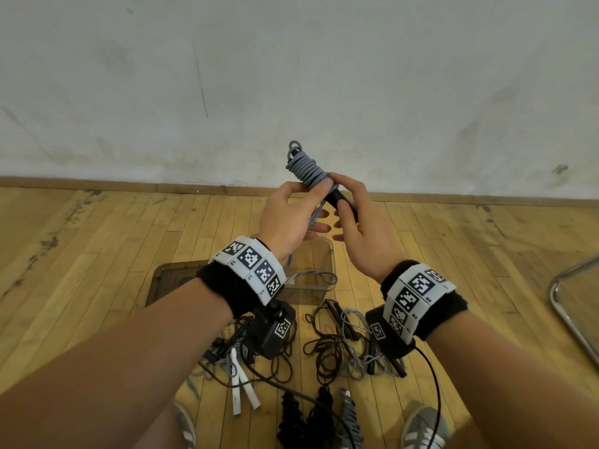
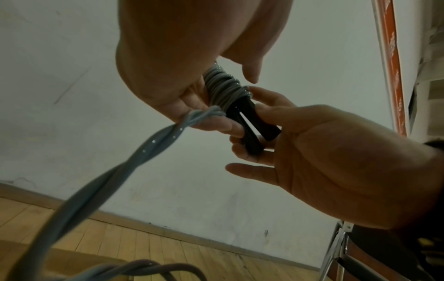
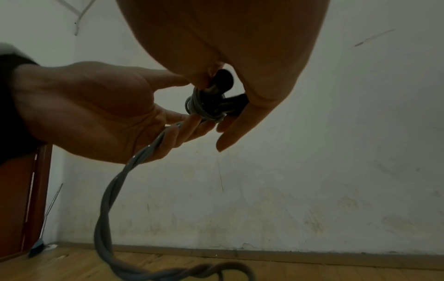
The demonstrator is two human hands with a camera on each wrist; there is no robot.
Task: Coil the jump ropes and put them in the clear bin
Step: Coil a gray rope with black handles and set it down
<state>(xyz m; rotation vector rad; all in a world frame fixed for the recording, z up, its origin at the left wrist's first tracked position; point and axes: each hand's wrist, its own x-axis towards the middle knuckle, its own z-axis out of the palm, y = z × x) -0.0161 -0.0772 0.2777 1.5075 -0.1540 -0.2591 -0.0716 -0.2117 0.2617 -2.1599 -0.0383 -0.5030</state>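
A grey jump rope (image 1: 306, 168) is wound in tight turns round its two black handles (image 1: 340, 199), held up in front of the wall. My left hand (image 1: 288, 210) pinches the rope's twisted loose tail (image 2: 153, 144) just below the coil (image 2: 223, 85). My right hand (image 1: 353, 218) grips the black handles (image 2: 252, 125) at their lower end. The tail (image 3: 108, 199) hangs down to the clear bin (image 1: 319, 264) on the floor below the hands. In the right wrist view the coil (image 3: 204, 108) shows end-on between both hands.
A tangle of brown, grey and black jump ropes (image 1: 327, 348) lies on the wooden floor near my feet, one with white handles (image 1: 240, 393). A darker tray (image 1: 168, 280) sits left of the bin. A metal chair frame (image 1: 570, 303) stands at the right.
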